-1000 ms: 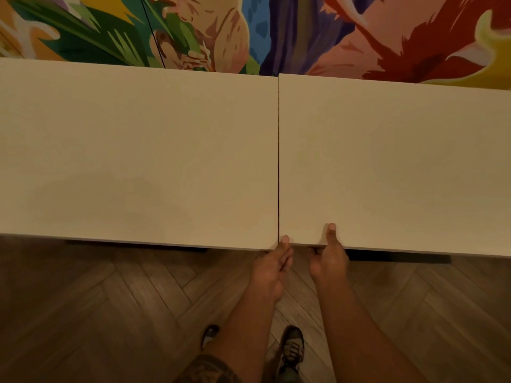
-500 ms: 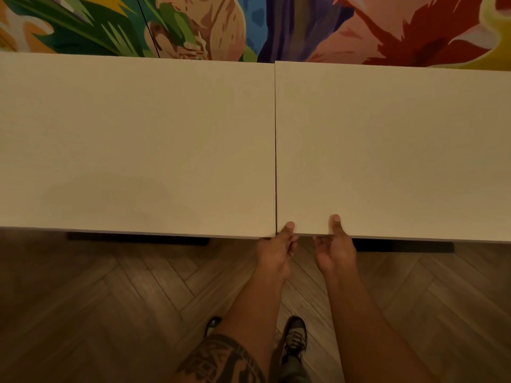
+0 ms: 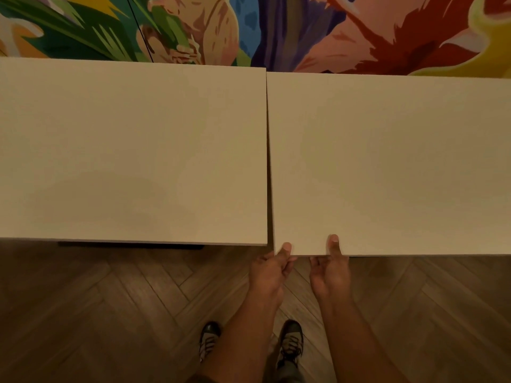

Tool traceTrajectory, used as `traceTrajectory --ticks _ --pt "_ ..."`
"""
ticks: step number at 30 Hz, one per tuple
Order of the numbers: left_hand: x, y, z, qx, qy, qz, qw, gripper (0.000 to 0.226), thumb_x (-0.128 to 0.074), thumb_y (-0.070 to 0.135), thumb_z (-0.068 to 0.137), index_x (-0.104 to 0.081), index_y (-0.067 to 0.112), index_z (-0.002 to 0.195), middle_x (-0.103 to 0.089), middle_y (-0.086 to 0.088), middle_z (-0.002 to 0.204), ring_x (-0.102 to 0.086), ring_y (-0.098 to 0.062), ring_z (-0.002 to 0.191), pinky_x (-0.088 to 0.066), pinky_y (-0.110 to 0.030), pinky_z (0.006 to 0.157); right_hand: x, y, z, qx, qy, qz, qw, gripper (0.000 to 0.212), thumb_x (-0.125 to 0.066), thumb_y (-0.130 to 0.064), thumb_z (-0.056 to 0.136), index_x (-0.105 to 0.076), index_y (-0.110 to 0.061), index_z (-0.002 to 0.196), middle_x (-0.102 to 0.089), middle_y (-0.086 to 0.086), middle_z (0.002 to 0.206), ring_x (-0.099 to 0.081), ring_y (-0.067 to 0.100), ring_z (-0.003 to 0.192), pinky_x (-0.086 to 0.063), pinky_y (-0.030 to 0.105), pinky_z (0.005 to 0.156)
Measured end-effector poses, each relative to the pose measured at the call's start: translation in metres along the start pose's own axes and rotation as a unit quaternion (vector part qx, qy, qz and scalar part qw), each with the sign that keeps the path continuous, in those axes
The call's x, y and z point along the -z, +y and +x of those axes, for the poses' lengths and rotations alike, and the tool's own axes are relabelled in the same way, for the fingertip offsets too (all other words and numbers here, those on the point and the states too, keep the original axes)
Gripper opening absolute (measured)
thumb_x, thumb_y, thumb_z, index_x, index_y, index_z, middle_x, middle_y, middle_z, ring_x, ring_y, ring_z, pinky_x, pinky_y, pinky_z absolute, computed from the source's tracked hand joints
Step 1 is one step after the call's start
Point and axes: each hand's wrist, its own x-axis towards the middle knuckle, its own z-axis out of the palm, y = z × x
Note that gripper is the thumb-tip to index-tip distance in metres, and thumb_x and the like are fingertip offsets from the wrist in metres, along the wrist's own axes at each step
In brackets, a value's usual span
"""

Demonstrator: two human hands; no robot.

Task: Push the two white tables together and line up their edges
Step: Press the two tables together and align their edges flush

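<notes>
The 2 white tables stand side by side before a bright mural [image 3: 359, 37], a thin dark gap between them. The right table [image 3: 387, 161] sits slightly nearer the person than the left table [image 3: 132, 150], so their near edges are stepped. The left hand [image 3: 269, 268] and right hand [image 3: 330, 269] both clamp the right table's near edge beside its near-left corner, thumbs on top, above the herringbone wooden floor [image 3: 110, 313].

colourful mural wall [image 3: 304, 31]; herringbone wood floor [image 3: 110, 313]
</notes>
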Motion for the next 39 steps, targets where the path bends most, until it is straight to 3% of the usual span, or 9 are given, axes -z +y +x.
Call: traceTrajectory --ticks 6,9,13,19,22,25,31,35,39 --pt "-0.003 -0.001 -0.005 0.007 0.015 -0.052 0.999 0.060 -0.083 0.000 0.079 -0.054 -0.010 0.131 -0.063 -0.022 0.133 -0.069 -0.027 0.112 -0.059 -0.037 0.093 -0.003 0.007 0.000 0.001 0.014 -0.001 1.000 0.037 -0.069 -0.024 0.098 -0.058 -0.021 0.133 -0.066 0.011 0.139 -0.065 0.025 0.123 -0.053 0.046 0.106" --pt "-0.005 -0.002 -0.008 -0.005 0.027 -0.074 0.997 0.065 -0.084 0.000 0.077 -0.049 0.001 0.132 -0.066 -0.021 0.125 -0.071 -0.026 0.107 -0.064 -0.033 0.083 -0.009 0.008 0.000 0.003 0.026 0.005 1.000 0.042 -0.070 -0.027 0.098 -0.056 -0.021 0.137 -0.066 0.011 0.139 -0.064 0.026 0.125 -0.052 0.047 0.107" --pt "-0.009 -0.002 -0.004 -0.047 0.042 -0.110 0.992 0.073 -0.083 0.000 0.078 -0.045 -0.004 0.141 -0.071 -0.018 0.114 -0.074 -0.023 0.094 -0.064 -0.027 0.069 -0.024 0.009 -0.003 -0.005 0.014 0.006 1.000 0.037 -0.068 -0.026 0.100 -0.058 -0.022 0.135 -0.069 0.009 0.133 -0.068 0.026 0.118 -0.061 0.041 0.085" --pt "0.001 0.007 -0.001 -0.045 -0.019 -0.082 0.995 0.074 -0.086 0.015 0.066 -0.058 -0.006 0.131 -0.067 -0.024 0.132 -0.066 -0.031 0.122 -0.056 -0.039 0.102 -0.024 0.010 0.000 -0.023 -0.003 0.010 1.000 0.017 -0.066 -0.024 0.101 -0.061 -0.028 0.117 -0.066 0.008 0.139 -0.062 0.028 0.129 -0.051 0.048 0.107" --pt "0.007 0.021 -0.004 -0.021 -0.057 -0.056 0.997 0.054 -0.082 0.036 0.074 -0.071 0.005 0.117 -0.080 -0.014 0.108 -0.076 -0.022 0.100 -0.061 -0.033 0.090 -0.027 0.021 -0.005 -0.055 -0.011 0.002 0.998 0.034 -0.065 -0.026 0.101 -0.059 -0.020 0.134 -0.065 0.012 0.141 -0.061 0.030 0.130 -0.050 0.048 0.110" --pt "0.014 0.043 0.003 -0.035 -0.016 -0.074 0.996 0.045 -0.074 0.047 0.086 -0.071 0.009 0.107 -0.078 -0.006 0.074 -0.077 -0.018 0.070 -0.062 -0.031 0.068 -0.032 0.048 -0.018 -0.097 -0.027 -0.043 0.994 0.047 -0.067 -0.024 0.100 -0.054 -0.011 0.144 -0.062 0.017 0.143 -0.059 0.033 0.133 -0.049 0.044 0.111" --pt "0.033 0.070 0.011 -0.021 0.018 -0.065 0.997 0.040 -0.079 0.035 0.086 -0.071 0.003 0.108 -0.081 -0.013 0.078 -0.079 -0.023 0.067 -0.062 -0.031 0.057 -0.048 0.077 -0.036 -0.108 -0.034 -0.057 0.992 0.049 -0.066 -0.029 0.100 -0.054 -0.005 0.141 -0.068 0.018 0.126 -0.069 0.024 0.102 -0.057 0.033 0.088" --pt "0.035 0.069 0.014 -0.014 0.001 -0.058 0.998 0.035 -0.079 0.033 0.086 -0.072 0.007 0.107 -0.082 -0.012 0.083 -0.079 -0.021 0.070 -0.063 -0.030 0.059 -0.049 0.076 -0.032 -0.118 -0.032 -0.068 0.990 0.049 -0.062 -0.029 0.102 -0.054 0.000 0.140 -0.066 0.023 0.132 -0.067 0.029 0.111 -0.056 0.034 0.091" --pt "0.036 0.066 0.017 -0.023 0.000 -0.048 0.999 0.032 -0.078 0.032 0.087 -0.072 0.006 0.105 -0.082 -0.012 0.083 -0.077 -0.021 0.071 -0.063 -0.030 0.063 -0.053 0.080 -0.030 -0.089 -0.004 -0.120 0.989 0.034 -0.061 -0.031 0.103 -0.064 -0.001 0.117 -0.071 0.014 0.098 -0.070 0.021 0.081 -0.058 0.032 0.073"
